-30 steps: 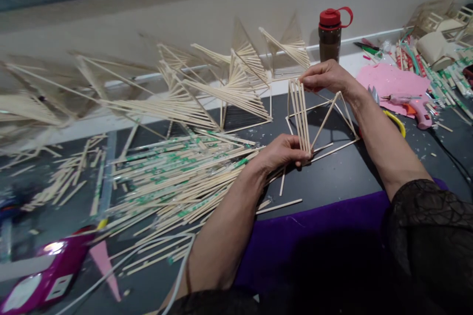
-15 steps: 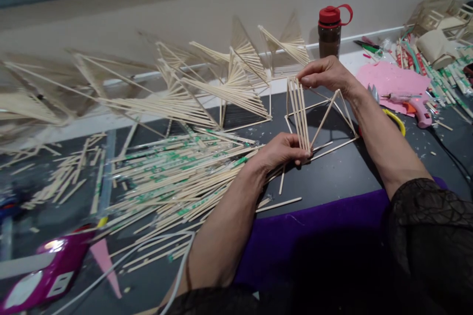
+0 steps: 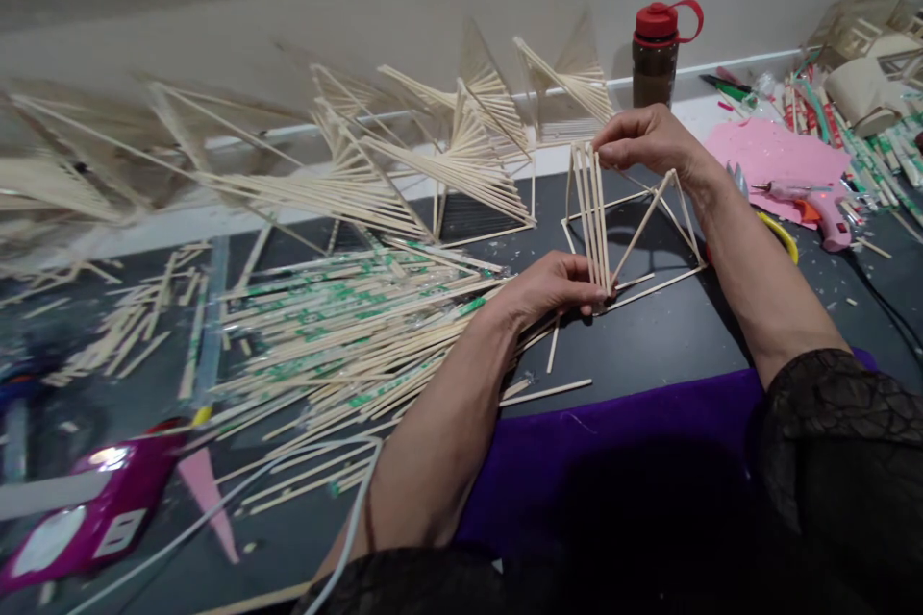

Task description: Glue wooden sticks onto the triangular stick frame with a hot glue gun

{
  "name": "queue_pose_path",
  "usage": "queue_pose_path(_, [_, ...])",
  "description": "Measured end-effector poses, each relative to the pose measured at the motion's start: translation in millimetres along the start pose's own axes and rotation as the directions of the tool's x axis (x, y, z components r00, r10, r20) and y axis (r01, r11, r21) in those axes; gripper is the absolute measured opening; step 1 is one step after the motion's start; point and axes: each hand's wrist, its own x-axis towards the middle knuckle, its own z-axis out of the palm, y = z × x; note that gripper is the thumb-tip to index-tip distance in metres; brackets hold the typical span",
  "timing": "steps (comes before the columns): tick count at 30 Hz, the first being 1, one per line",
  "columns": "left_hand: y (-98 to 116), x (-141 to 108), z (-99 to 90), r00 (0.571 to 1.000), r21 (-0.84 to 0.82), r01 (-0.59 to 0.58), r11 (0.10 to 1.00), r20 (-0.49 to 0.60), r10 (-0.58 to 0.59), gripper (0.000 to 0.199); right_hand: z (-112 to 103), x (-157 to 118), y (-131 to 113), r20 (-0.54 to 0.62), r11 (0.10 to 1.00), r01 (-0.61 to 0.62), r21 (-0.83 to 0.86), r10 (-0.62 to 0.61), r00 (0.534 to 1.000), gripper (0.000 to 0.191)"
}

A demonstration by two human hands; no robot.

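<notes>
On the dark table stands a frame of thin wooden sticks (image 3: 653, 214), with several sticks side by side on its left face. My left hand (image 3: 559, 286) pinches the lower ends of these sticks at the frame's near corner. At their top ends, my right hand (image 3: 638, 136) has thumb and fingers closed on a stick. Its fingertips partly hide that joint. To the left of the frame lies a large pile of loose sticks (image 3: 346, 336), some in green-printed clear wrappers.
Finished stick models (image 3: 461, 163) line the wall. A red-lidded bottle (image 3: 655, 58) stands behind my right hand. A pink glue gun (image 3: 814, 207) with a black cord lies at the right, near pink foam (image 3: 775, 149). A magenta device (image 3: 101, 500) and a white cable (image 3: 288, 452) are at lower left.
The whole view has shifted slightly, so everything appears a little further right and up. Both hands keep the same hold on the stick frame.
</notes>
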Motion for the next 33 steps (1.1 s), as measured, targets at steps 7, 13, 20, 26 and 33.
queue_pose_path(7, [-0.3, 1.0, 4.7, 1.000, -0.009, 0.001, 1.000, -0.019, -0.001, 0.022, -0.9, 3.1, 7.2, 0.022, 0.999, 0.039, -0.012, -0.039, 0.999, 0.013])
queue_pose_path(13, [2.7, 0.5, 6.6, 1.000, 0.008, 0.007, 1.000, -0.015, -0.006, 0.023, 0.4, 4.2, 9.5, 0.022, 0.998, 0.066, -0.007, -0.066, 0.998, 0.013])
queue_pose_path(20, [1.4, 0.7, 7.2, 1.000, 0.000, 0.006, 1.000, -0.022, -0.006, 0.023, 1.0, 4.0, 8.6, 0.007, 0.999, 0.043, -0.025, -0.043, 0.999, 0.014])
queue_pose_path(26, [0.7, 0.4, 7.3, 0.999, -0.007, 0.008, 1.000, -0.033, -0.008, 0.024, 3.8, 3.4, 4.5, -0.037, 1.000, -0.010, -0.014, 0.009, 0.999, 0.011])
queue_pose_path(33, [0.8, 1.2, 7.3, 0.999, -0.018, -0.004, 1.000, -0.038, 0.003, 0.024, 3.2, 1.1, 2.8, -0.044, 1.000, -0.010, 0.012, 0.011, 0.999, 0.014])
